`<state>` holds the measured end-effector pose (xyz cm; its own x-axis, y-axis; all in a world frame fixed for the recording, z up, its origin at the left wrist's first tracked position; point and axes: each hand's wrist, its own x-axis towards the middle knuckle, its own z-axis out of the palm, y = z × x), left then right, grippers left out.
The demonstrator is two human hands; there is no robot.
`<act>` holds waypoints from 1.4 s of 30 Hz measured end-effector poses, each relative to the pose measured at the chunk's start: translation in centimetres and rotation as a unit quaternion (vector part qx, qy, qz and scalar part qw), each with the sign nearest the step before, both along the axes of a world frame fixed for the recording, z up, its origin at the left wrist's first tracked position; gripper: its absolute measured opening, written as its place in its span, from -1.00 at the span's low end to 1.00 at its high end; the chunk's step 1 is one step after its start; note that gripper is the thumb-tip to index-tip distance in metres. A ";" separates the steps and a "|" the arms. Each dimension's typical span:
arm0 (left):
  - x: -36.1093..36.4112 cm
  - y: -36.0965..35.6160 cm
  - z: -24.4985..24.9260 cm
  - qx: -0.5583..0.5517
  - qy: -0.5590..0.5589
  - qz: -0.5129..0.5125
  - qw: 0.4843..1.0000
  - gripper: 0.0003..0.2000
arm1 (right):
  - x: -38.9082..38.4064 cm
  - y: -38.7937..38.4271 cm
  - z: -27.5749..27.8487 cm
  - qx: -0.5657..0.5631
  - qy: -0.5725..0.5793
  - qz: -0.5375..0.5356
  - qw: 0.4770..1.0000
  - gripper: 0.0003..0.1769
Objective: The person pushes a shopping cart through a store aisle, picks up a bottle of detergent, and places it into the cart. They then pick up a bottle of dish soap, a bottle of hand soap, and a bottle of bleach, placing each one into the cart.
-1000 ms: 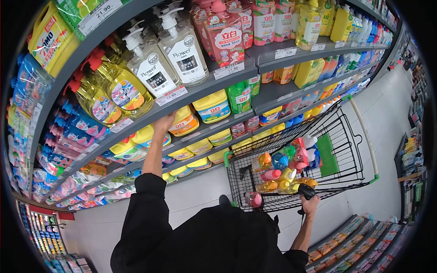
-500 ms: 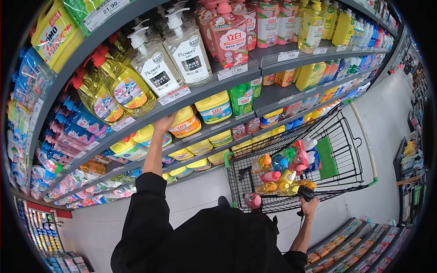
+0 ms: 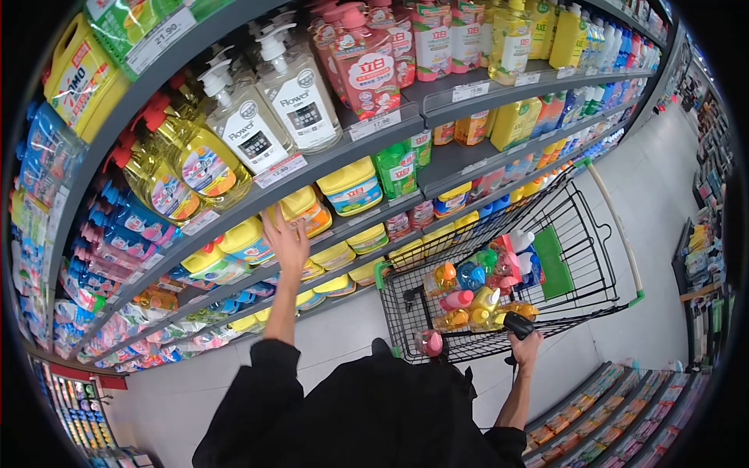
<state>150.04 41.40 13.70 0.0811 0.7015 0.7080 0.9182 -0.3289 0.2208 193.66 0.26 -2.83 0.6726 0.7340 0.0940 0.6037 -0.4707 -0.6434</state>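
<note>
Nearest to us are our black sleeves (image 3: 257, 390), one arm going down to the right and one up to the left. Our right hand (image 3: 527, 349) is closed around a black handle (image 3: 516, 324) at the near end of the wire cart (image 3: 605, 234). The cart stands on the pale floor (image 3: 663, 179) just beside the shelves. A heap of coloured bottles (image 3: 468, 285) lies in its near half, with a green panel (image 3: 555, 264) behind them. Higher up, our left hand (image 3: 287, 240) is raised to the shelf with its fingers spread wide and holds nothing. It sits right in front of a yellow jug (image 3: 300, 204), and we cannot tell whether it touches the jug. The jug stands in a row of like jugs under the grey shelf edge (image 3: 328, 168). Above that edge stand clear pump bottles (image 3: 296, 93) and yellow bottles with red caps (image 3: 199, 156). Beyond them the shelves run on up the aisle.
</note>
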 end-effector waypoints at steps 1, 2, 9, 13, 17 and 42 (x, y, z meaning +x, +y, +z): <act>0.7 -2.0 -2.1 -0.029 -0.023 -0.014 0.999 -0.38 | -0.1 -0.1 0.5 -0.005 0.001 0.004 1.000 -0.70; 1.1 -3.9 -5.2 -0.058 -0.046 -0.028 0.997 -0.39 | -0.1 -0.1 0.9 -0.038 0.026 0.001 0.999 -0.69; 6.7 -23.4 -19.1 -0.386 0.077 -0.401 0.827 -0.69 | -0.1 0.0 1.4 -0.033 0.028 0.011 0.999 -0.67; 7.9 -23.3 -18.6 -0.563 0.325 -0.511 0.563 -0.77 | -0.3 0.0 1.6 -0.019 0.033 0.013 0.999 -0.67; 8.8 -23.8 -19.5 -0.586 0.190 -0.401 0.678 -0.77 | 0.1 -0.8 1.4 -0.020 0.032 0.042 0.998 -0.62; 13.4 -29.9 -21.2 -0.575 0.149 -0.078 0.801 -0.81 | 18.6 -3.1 1.6 0.028 0.055 0.082 0.995 -0.72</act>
